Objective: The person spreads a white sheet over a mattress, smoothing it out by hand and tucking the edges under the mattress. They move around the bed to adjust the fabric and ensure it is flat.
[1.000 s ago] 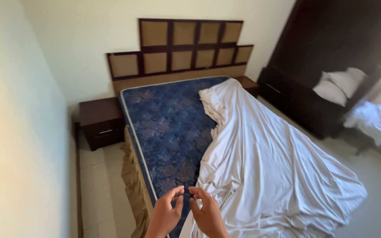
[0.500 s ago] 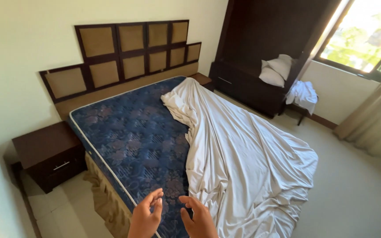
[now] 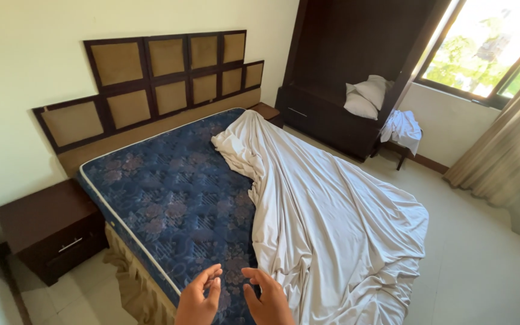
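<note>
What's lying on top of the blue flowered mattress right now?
A crumpled white sheet covers the right part of the blue flowered mattress, spilling to the floor. The left part lies bare. Whatever is beneath the sheet is hidden.

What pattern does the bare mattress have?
The mattress is dark blue with a floral pattern, seen best in the head view.

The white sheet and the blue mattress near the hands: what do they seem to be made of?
The white sheet looks like thin woven fabric, maybe cotton, matte: it drapes in soft folds. The blue mattress seems covered in patterned woven cloth with white piping on its edge. Both hands, left hand and right hand, hover open above it.
</note>
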